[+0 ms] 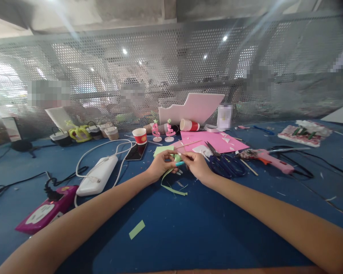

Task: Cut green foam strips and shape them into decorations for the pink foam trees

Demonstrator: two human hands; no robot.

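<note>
My left hand [161,164] and my right hand [197,164] meet over the blue table [188,228]. Both pinch a light green paper strip [171,182] that is rolled at the top near my fingertips; its loose tail curls down onto the table. A small teal stick [180,163] pokes out between the two hands, and which hand holds it I cannot tell. Dark blue scissors [225,163] lie just right of my right hand. A green paper sheet [162,150] lies just behind my left hand.
Pink paper [214,140], a pink glue gun [267,158] and wooden sticks lie to the right. A white power bank [97,176], a phone [136,151], red paper cups [139,136], a magenta box [47,209] and cables are on the left. Perforated metal screen [171,68] behind.
</note>
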